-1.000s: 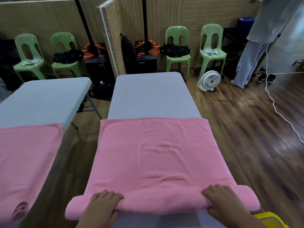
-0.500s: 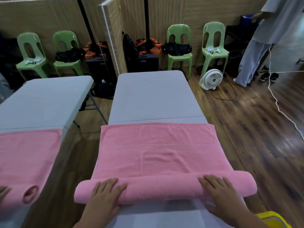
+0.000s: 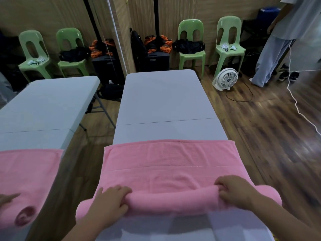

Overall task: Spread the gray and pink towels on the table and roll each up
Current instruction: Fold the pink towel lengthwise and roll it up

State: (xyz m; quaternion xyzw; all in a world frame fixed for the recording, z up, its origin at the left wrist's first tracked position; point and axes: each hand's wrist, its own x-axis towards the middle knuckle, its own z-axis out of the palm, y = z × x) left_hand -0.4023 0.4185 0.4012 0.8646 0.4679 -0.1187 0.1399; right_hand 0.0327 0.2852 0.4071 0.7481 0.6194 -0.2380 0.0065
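Observation:
A pink towel point(image 3: 172, 159) lies across the near end of the grey folding table point(image 3: 163, 101). Its near part is wound into a thick roll that runs from side to side, and the far part still lies flat. My left hand point(image 3: 111, 202) curls over the roll near its left end. My right hand point(image 3: 232, 190) grips the roll near its right end, fingers tucked over the top. No gray towel is in view.
A mirror wall on the left repeats the table and towel point(image 3: 29, 176). Green plastic chairs point(image 3: 191, 49) with bags stand at the back wall. A white fan point(image 3: 225, 79) and a white cable point(image 3: 298, 110) are on the wooden floor at right, where a person point(image 3: 278, 46) stands.
The roll has grown thicker and moved farther up the towel, so less flat towel remains. Both hands went from flat palms to fingers curled over the roll.

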